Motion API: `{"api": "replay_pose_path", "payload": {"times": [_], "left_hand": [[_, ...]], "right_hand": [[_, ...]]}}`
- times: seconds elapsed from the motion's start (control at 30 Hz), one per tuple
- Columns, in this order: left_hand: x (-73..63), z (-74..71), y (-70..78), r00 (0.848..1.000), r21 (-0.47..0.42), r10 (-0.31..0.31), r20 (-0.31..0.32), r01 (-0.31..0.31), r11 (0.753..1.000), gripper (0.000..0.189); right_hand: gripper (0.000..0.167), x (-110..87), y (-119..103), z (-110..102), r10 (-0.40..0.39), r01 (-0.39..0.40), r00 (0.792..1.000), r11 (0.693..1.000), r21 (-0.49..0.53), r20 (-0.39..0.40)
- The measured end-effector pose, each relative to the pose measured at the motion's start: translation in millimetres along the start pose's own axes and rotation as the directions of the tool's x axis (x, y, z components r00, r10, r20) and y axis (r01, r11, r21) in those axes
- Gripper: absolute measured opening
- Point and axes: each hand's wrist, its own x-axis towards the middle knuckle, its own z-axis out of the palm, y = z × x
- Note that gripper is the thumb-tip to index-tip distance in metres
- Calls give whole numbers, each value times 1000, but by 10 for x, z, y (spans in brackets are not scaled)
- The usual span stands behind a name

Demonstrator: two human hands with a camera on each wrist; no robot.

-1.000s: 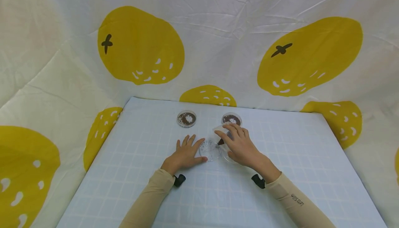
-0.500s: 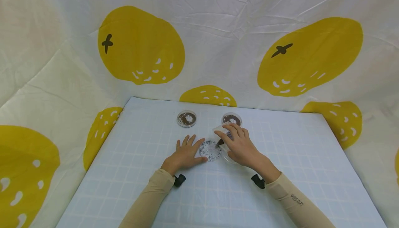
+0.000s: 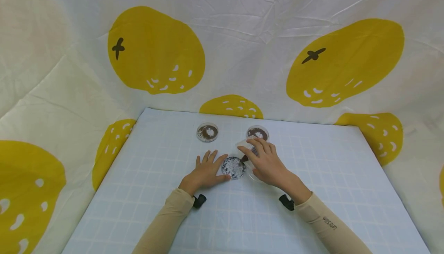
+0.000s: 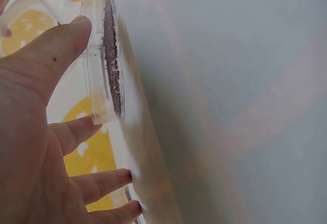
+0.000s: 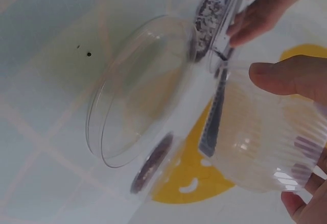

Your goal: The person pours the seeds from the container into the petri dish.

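Note:
In the head view, a clear petri dish (image 3: 233, 168) lies at the table's middle, with dark brown soil-like granules scattered over its bottom. My left hand (image 3: 205, 171) holds it by its left side, thumb and index finger on the rim, the other fingers spread on the cloth. My right hand (image 3: 267, 163) grips a clear ribbed plastic cup (image 5: 260, 127) tipped toward the dish. Dark granules (image 5: 214, 117) lie along the cup's lower side, reaching its lip above the dish. Beside that dish, partly under my right hand, is another clear dish (image 5: 145, 91) without granules.
Behind my hands, two petri dishes, one at left (image 3: 207, 132) and one at right (image 3: 258, 132), hold dark granules with pale patches. A few dark specks (image 5: 89, 54) lie on the pale checked tablecloth (image 3: 222, 223). A fruit-print curtain (image 3: 243, 65) hangs at the table's back.
Dark granules in the held dish have grown denser and spread across its bottom. The cup stays tipped at the same place, and both hands have barely moved.

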Motion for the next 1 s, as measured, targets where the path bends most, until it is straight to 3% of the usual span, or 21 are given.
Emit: {"api": "replay_pose_path", "payload": {"times": [1.0], "left_hand": [[-1,16,-15,1000,-12,2,-2,-2,1000,82]], "right_hand": [[90,6,2,-18,-6,6,1000,1000,-4,3]]}}
